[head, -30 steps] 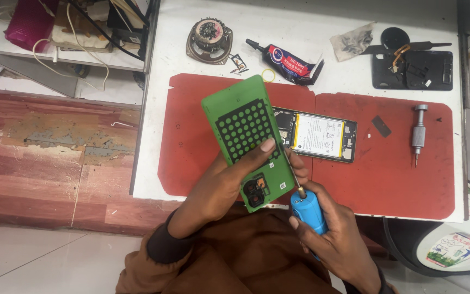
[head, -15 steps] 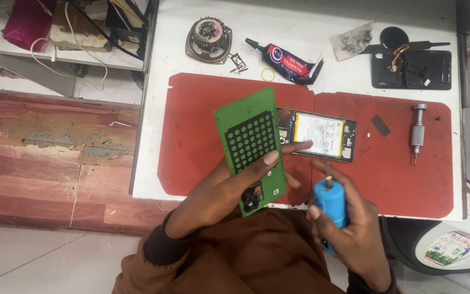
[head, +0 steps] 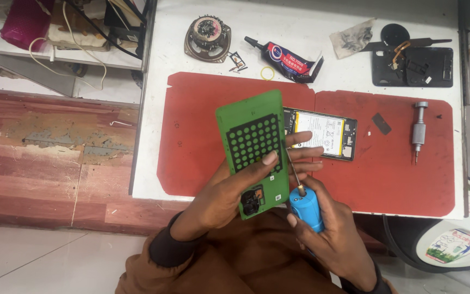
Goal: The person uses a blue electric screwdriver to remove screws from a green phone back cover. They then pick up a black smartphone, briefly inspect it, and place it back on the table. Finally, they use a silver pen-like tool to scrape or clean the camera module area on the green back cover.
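A white table (head: 202,65) stands over a worn red floor (head: 50,158), with a red mat (head: 409,179) spread across its near half. The left hand (head: 229,193) grips a green phone cover (head: 254,149) tilted up above the mat, thumb pressed on its grid of round holes. The right hand (head: 327,234) has its fingers closed round a blue screwdriver (head: 304,206) at the near edge, its thin shaft slanting up beside the cover's right side. Just behind the cover an opened phone (head: 325,133) lies flat on the mat. To the right rests a grey metal screwdriver (head: 419,130). On the far bare table sit a round speaker (head: 208,31), a glue tube (head: 286,59) and a black tray (head: 417,66) — at far left, a shelf with cables (head: 77,32)
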